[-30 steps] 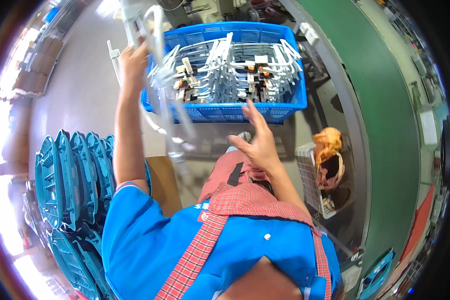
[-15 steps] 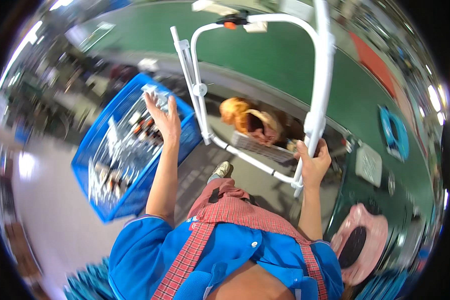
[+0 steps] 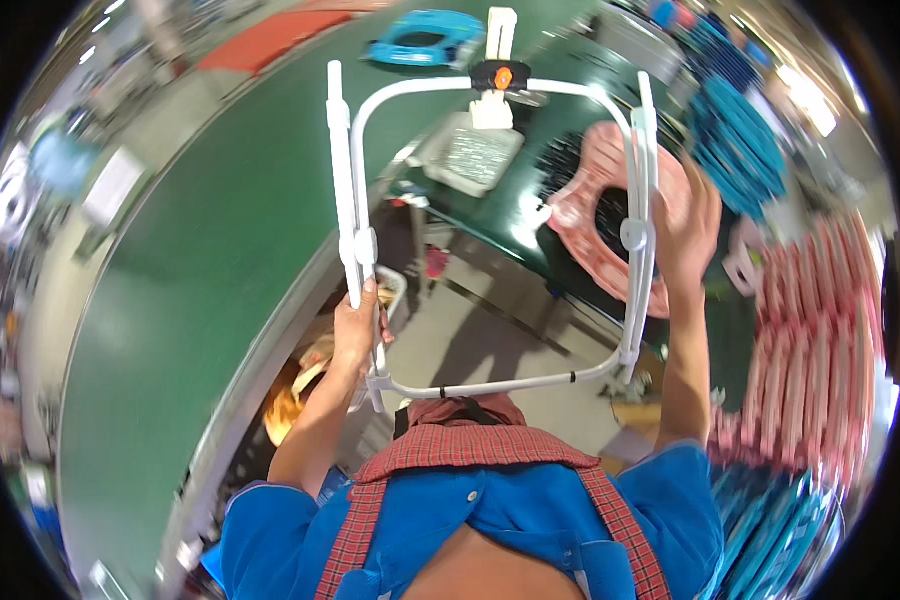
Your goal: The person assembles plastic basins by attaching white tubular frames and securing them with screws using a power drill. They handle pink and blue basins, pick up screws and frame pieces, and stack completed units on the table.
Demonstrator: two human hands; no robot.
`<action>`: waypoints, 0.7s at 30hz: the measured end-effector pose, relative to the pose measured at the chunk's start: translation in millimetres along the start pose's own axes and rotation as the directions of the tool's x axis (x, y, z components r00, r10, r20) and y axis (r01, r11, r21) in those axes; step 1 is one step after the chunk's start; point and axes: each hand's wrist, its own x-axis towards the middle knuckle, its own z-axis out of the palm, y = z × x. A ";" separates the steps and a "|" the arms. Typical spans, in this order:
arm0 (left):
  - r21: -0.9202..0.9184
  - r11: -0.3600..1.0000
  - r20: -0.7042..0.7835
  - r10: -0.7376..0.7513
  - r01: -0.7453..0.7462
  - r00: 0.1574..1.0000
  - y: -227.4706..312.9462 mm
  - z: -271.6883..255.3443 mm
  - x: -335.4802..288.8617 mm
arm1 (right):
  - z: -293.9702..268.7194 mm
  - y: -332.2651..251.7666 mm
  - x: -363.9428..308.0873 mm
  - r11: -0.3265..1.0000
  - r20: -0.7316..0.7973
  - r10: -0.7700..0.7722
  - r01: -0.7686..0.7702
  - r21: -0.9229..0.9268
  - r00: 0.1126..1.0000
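A white tubular metal frame [image 3: 500, 384] with folding side legs hangs upright before me. My left hand [image 3: 355, 325] is wrapped round its left tube, low down. At the frame's top bar sits a black clamp with an orange knob [image 3: 504, 78] and cream plastic pieces. My right hand [image 3: 685, 225], somewhat blurred, is just outside the frame's right tubes, fingers stretched over the edge of a pink ring-shaped plastic seat [image 3: 595, 235]. Whether it touches the seat I cannot tell. The seat lies on the dark green bench, partly hidden behind the tubes.
A long green conveyor [image 3: 190, 270] runs along the left. On the bench stands a clear tray of small parts [image 3: 473, 155]. A blue ring seat [image 3: 425, 40] lies farther off. Stacked pink seats [image 3: 810, 350] and blue seats [image 3: 735, 140] stand at right. Below is a basket [image 3: 395, 300].
My view has turned right, from the blue basket to the bench. The frame has passed from my right hand to my left. My right hand has let go and reached to the pink seat.
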 end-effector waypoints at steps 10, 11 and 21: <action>0.070 0.992 0.605 -0.125 0.103 0.786 10.9 177.5 68.8 | 39.8 237.8 52.4 0.999 0.403 0.037 -0.049 0.018 0.914; 0.106 0.989 0.618 -0.150 0.107 0.772 12.0 188.6 76.0 | 37.5 259.3 45.1 0.894 0.570 0.234 -0.405 0.193 0.788; 0.445 0.857 0.504 -0.481 0.261 0.717 27.4 371.3 206.7 | 182.9 480.5 -2.1 0.909 0.483 0.406 -0.399 -0.123 0.776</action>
